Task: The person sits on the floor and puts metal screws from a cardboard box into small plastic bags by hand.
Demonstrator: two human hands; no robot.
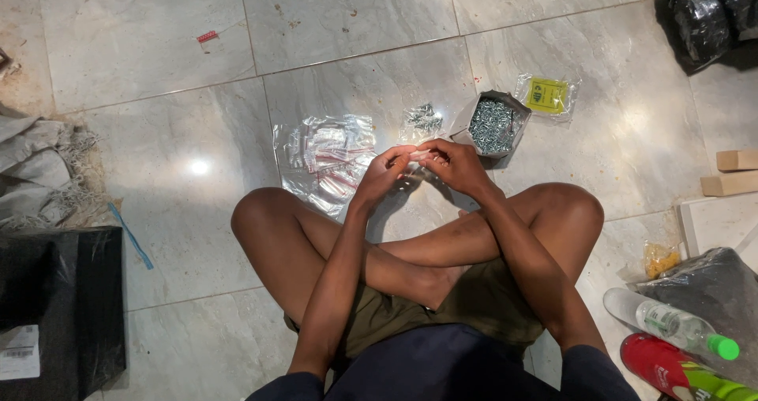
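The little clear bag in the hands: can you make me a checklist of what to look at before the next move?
1. Both hands on the little clear bag: ok, left hand and right hand pinch it together.
2. Bag mouth open: cannot tell, too small.
3. Box of screws within reach: ok, just beyond the right hand, open.
4. Pile of empty bags close: ok, beside the left hand.
5. Loose screws on the floor tiles: not ok, a small heap lies outside the box.
6. Screw already in the fingers: cannot tell.
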